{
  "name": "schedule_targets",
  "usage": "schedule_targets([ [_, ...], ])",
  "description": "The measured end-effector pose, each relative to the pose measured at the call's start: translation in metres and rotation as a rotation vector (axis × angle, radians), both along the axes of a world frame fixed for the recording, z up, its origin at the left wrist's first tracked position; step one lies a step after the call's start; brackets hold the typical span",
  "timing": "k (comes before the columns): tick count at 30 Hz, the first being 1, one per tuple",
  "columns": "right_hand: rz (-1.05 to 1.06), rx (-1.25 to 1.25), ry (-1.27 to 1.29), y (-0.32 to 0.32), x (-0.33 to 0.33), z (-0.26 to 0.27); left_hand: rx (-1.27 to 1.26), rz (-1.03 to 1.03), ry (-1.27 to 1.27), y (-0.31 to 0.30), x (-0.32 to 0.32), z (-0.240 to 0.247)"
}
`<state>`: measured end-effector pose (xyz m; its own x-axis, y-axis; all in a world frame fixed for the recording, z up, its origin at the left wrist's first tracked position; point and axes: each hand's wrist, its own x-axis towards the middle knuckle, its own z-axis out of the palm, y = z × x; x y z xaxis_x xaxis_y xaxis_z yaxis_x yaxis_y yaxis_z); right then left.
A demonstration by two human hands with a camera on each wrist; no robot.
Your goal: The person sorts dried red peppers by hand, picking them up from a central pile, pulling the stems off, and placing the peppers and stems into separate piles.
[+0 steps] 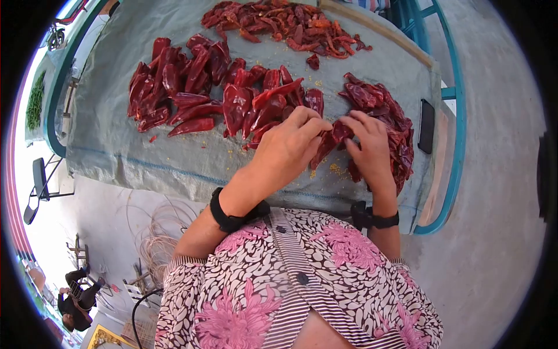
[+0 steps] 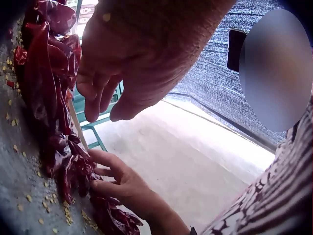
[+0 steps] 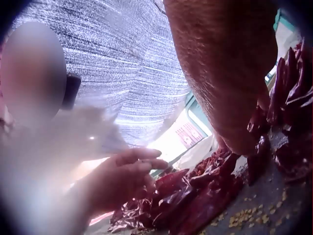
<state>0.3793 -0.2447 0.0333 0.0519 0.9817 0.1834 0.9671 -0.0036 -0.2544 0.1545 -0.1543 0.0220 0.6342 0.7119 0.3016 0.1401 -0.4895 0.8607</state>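
Glossy dark-red peppers lie on a grey-green woven sheet [image 1: 192,157]. My left hand [image 1: 288,145] hovers over the sheet, its fingers loosely bent with nothing visible between them in the left wrist view. Its fingertips come close to a dark-red pepper [image 1: 325,148]. My right hand [image 1: 372,148] pinches that pepper's upper end between thumb and fingers. Under and beside the right hand spreads a heap of wrinkled dried peppers [image 1: 401,136]. Immediately left of the hands sits a pile of smoother whole peppers [image 1: 238,107]. The right fingertips are partly hidden in the right wrist view.
Farther back lies a heap of smaller, orange-red dried peppers [image 1: 290,26]. A dark phone [image 1: 426,125] rests by the right edge, inside a teal metal frame [image 1: 459,134]. Yellow seeds [image 3: 249,215] are scattered over the sheet. A person [image 1: 75,305] sits at lower left.
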Motion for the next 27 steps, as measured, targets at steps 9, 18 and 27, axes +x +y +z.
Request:
schedule_targets([
  [9, -0.103, 0.173, 0.336, 0.003, -0.014, 0.026, -0.125, -0.014, -0.027, -0.001, -0.001, 0.014],
  [18, -0.338, -0.094, 0.287, -0.009, -0.018, 0.011, -0.089, 0.048, -0.088, 0.004, -0.001, 0.007],
  [27, -0.344, -0.108, 0.118, -0.005, -0.012, -0.019, -0.026, 0.180, -0.085, 0.007, 0.002, 0.006],
])
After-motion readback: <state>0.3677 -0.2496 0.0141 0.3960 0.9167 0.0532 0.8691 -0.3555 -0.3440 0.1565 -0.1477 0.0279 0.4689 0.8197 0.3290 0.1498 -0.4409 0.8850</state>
